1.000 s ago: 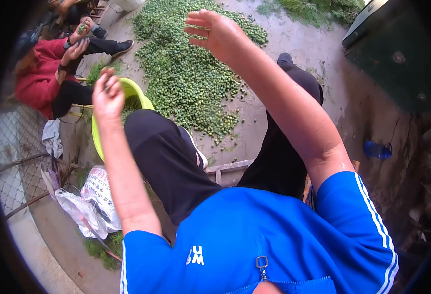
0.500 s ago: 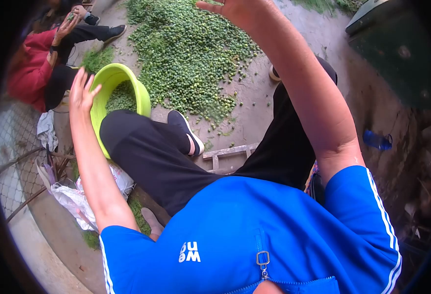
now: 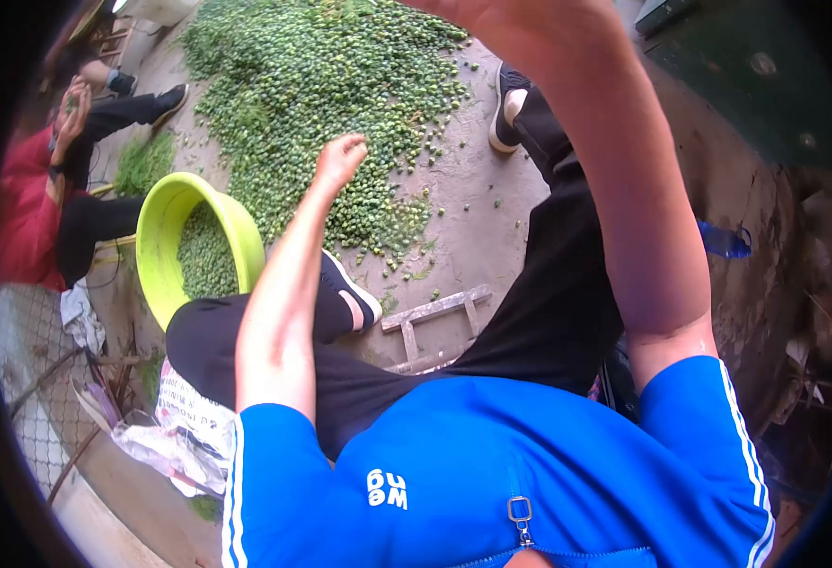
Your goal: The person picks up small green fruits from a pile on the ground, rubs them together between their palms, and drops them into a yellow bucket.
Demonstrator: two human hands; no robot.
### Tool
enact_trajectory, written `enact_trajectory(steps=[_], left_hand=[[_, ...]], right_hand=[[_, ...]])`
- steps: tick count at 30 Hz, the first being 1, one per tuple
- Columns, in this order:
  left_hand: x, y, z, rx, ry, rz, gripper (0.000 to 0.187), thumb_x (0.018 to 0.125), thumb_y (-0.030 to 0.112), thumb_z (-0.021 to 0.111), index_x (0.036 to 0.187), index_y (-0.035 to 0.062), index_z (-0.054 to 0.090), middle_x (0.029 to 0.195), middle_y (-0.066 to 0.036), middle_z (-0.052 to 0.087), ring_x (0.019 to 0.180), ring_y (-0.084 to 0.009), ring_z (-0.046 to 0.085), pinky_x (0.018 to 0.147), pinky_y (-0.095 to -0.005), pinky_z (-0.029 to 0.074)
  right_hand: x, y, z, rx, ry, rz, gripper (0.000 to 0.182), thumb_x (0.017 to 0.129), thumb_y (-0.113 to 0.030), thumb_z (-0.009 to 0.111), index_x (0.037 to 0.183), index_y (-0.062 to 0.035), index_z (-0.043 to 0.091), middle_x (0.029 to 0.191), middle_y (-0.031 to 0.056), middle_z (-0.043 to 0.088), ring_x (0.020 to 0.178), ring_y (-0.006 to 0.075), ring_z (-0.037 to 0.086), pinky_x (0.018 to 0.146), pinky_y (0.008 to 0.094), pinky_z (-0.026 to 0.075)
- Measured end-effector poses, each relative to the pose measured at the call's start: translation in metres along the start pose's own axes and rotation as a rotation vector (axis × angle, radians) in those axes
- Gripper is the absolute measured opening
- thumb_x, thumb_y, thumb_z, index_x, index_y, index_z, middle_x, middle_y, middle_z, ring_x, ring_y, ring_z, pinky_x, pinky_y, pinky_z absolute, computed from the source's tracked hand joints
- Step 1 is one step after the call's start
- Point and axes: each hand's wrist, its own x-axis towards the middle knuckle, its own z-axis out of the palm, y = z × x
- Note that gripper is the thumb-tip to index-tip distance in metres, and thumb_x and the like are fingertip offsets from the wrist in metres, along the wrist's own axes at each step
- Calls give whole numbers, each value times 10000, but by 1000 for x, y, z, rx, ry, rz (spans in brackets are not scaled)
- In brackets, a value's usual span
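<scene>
My left hand is over a wide heap of small round green fruits on the ground. Its fingers are curled together, and whatever they may hold is hidden. At the top edge, my right hand is cut off by the frame, so its fingers do not show; it is above the heap's right side. A yellow-green tub leans beside my left knee, with more small green fruits inside.
Another person in a red sleeve sits at the left, hands raised. Near them lie green sprigs. A low wooden frame is between my legs. Printed white sacks lie at lower left. A blue bottle lies at right.
My left hand has moved right from beside the tub to over the heap, its spread fingers now curled. My right hand has moved farther out of frame. The view has shifted slightly.
</scene>
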Motion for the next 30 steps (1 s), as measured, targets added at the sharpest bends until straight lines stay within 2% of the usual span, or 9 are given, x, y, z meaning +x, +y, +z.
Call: enact_trajectory(steps=[2, 4, 6, 12, 13, 17, 20, 24, 30], left_hand=[[-5, 3, 23, 198, -82, -100, 342, 781, 217, 652, 1075, 41, 649, 1008, -161, 664, 941, -245, 641, 856, -337, 484], [4, -19, 45, 278, -69, 30, 345, 763, 205, 659, 1073, 56, 648, 1102, -173, 619, 1064, -317, 569, 933, -388, 443], [16, -16, 56, 360, -65, 131, 360, 768, 193, 661, 1103, 64, 633, 1178, -175, 578, 1132, -318, 525, 965, -378, 425], [71, 2, 76, 554, -172, 186, 466, 804, 194, 648, 1246, 113, 523, 1385, -155, 396, 1244, -329, 420, 1021, -417, 373], [78, 0, 78, 636, -199, 213, 485, 811, 201, 647, 1270, 136, 502, 1416, -144, 360, 1281, -322, 380, 1033, -436, 359], [97, -2, 82, 850, -295, 272, 543, 815, 240, 663, 1312, 205, 447, 1464, -111, 280, 1368, -291, 239, 1047, -519, 314], [91, 3, 72, 883, -313, 266, 541, 803, 244, 674, 1295, 202, 453, 1432, -108, 321, 1358, -291, 255, 1044, -512, 323], [77, -17, 59, 906, -280, 397, 391, 774, 223, 695, 1130, 182, 539, 1266, -82, 445, 1234, -266, 386, 893, -483, 421], [33, -46, 43, 701, -138, 352, 284, 705, 40, 664, 962, 121, 576, 1014, -115, 488, 971, -306, 508, 767, -420, 478]], right_hand=[[-10, -12, 1, -96, 46, -81, 388, 975, -222, 405, 1252, 48, 434, 1291, 197, 444, 1201, 312, 430, 992, 455, 399], [-20, -24, -10, -76, -22, -106, 386, 970, -214, 408, 1247, 52, 440, 1286, 202, 451, 1194, 318, 437, 991, 458, 401], [-24, -26, -9, -54, -93, -130, 384, 966, -206, 411, 1243, 57, 447, 1280, 207, 458, 1187, 323, 445, 990, 461, 403], [-19, -46, 1, -72, 285, -114, 392, 940, -202, 429, 1218, 66, 489, 1164, 190, 559, 1144, 325, 499, 934, 433, 443], [-15, -40, -16, -117, 157, -160, 360, 936, -216, 446, 1192, 27, 518, 1169, 168, 567, 1091, 288, 536, 898, 412, 465], [-12, -36, -21, -136, 152, -145, 352, 939, -216, 440, 1182, 25, 525, 1160, 166, 573, 1081, 285, 545, 891, 408, 469], [-11, -34, -22, -147, 142, -127, 345, 942, -216, 435, 1172, 23, 531, 1150, 163, 579, 1071, 282, 555, 884, 403, 474], [-9, -31, -22, -150, 125, -98, 337, 946, -216, 428, 1159, 20, 540, 1138, 160, 588, 1057, 277, 568, 874, 397, 479], [-8, -26, -18, -153, 76, -74, 328, 952, -216, 417, 1140, 16, 553, 1119, 155, 601, 1036, 271, 587, 860, 388, 488]])
